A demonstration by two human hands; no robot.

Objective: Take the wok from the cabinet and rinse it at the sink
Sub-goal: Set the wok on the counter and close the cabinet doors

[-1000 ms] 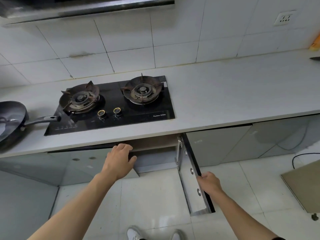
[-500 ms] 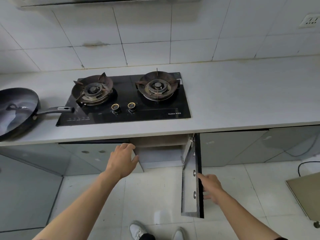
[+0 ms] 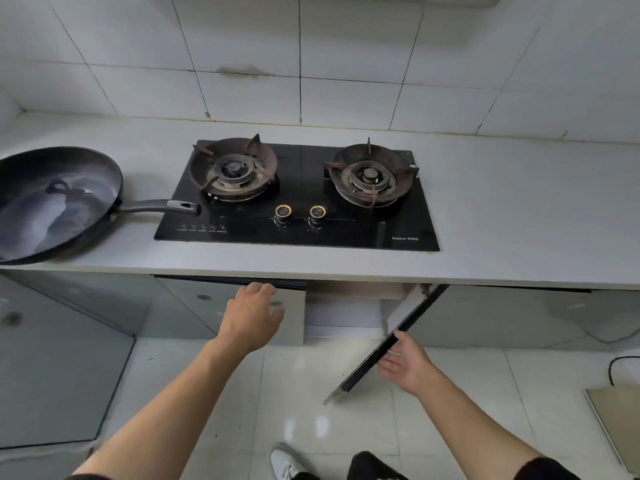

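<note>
While left hand (image 3: 252, 317) reaches forward, right hand (image 3: 408, 367) touches cabinet door (image 3: 391, 341).

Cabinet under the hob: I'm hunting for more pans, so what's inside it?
Through the open cabinet, between the left hand and the dark-edged door touched by the right hand, only pale panels show. The lower interior is hidden.

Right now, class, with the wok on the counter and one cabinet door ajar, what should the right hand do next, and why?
Probably push the open cabinet door shut. The right hand has flat fingers against its outer face, and the wok already sits out on the countertop.
</note>
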